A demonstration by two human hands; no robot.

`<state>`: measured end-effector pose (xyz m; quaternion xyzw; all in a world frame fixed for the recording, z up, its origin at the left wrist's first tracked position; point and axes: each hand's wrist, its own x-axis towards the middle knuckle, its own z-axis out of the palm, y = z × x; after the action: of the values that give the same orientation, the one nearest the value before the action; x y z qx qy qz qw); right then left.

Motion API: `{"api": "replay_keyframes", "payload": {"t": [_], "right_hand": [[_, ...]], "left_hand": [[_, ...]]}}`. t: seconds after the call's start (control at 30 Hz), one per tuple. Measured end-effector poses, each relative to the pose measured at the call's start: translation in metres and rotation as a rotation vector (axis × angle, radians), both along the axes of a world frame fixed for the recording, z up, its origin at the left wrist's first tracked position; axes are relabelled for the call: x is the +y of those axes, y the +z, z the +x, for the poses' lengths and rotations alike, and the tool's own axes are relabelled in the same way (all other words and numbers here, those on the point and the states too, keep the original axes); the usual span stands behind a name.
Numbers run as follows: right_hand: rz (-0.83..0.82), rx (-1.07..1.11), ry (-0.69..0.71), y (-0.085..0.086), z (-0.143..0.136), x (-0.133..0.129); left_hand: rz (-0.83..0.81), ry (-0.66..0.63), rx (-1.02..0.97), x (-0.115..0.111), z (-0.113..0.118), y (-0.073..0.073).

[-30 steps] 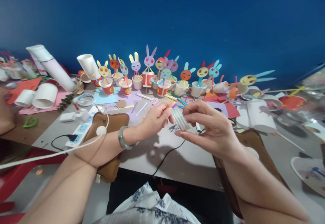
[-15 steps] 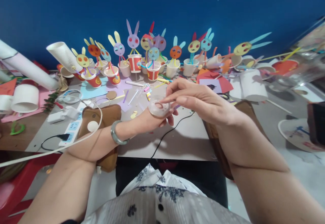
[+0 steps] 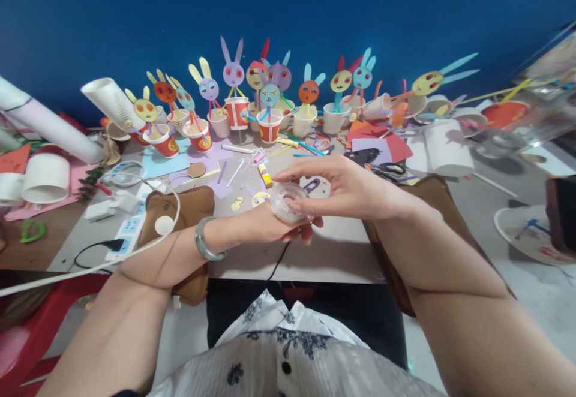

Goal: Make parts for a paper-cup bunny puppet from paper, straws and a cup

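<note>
A roll of clear tape is held over the front of the table, in the middle of the view. My left hand has its fingers curled around the roll from below; the roll hides part of them. Reaching in from the right, my right hand arches over the same roll, its thumb at the centre hole and its forefinger by the far rim. Just beyond the hands lie a yellow glue stick and a paper face disc.
Paper cups with rabbit-faced figures, such as a red cup, line the back. Left are a power strip with cables and a brown pad. Right are black-handled scissors, a white paper roll and another brown pad.
My right hand has drawn back a little; its thumb now lies on the roll, with its forefinger lifted toward the far rim. The roll has tilted slightly and moved a bit nearer me.
</note>
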<state>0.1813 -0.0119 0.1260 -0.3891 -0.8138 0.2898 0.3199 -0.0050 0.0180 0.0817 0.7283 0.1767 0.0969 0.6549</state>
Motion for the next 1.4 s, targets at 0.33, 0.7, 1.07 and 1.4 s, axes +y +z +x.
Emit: {"api": "replay_keyframes", "payload": {"t": [0.33, 0.7, 1.07, 1.4], "right_hand": [[-0.080, 0.054, -0.012, 0.000, -0.003, 0.002], [-0.210, 0.376, -0.043, -0.012, -0.004, 0.013], [-0.295, 0.475, -0.092, -0.018, -0.002, 0.021], [-0.301, 0.468, -0.179, -0.027, -0.002, 0.030]], "left_hand": [[-0.067, 0.012, 0.021, -0.006, 0.002, 0.002], [-0.204, 0.012, -0.111, -0.007, 0.002, -0.004], [-0.063, 0.055, -0.081, -0.009, -0.003, 0.003], [-0.072, 0.145, -0.191, -0.011, -0.003, 0.005]]}}
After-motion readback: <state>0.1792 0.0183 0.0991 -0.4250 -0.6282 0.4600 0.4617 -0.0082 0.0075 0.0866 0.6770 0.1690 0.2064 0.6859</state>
